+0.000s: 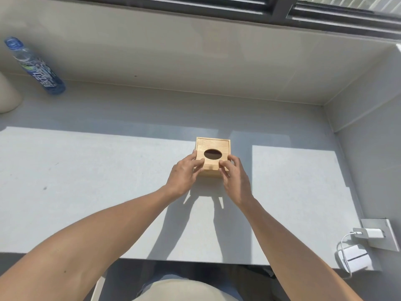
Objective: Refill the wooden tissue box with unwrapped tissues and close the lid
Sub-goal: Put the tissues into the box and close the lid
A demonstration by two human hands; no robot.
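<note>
A small square wooden tissue box [213, 146] sits on the grey counter [86, 181], a little right of centre. Its sliding lid has a dark oval hole [213, 154], and nothing shows through the hole. My left hand [184, 174] grips the box's near left corner, thumb on the lid. My right hand [235, 177] holds the near right corner, fingertips resting on the lid's near edge. No tissues or tissue pack appear anywhere in view.
A blue-capped plastic water bottle [36, 68] stands at the far left by a beige rounded object [7, 94]. A white charger [373, 233] in a wall socket and a white device [355, 258] with its cable lie at the counter's near right corner. A wall rises on the right.
</note>
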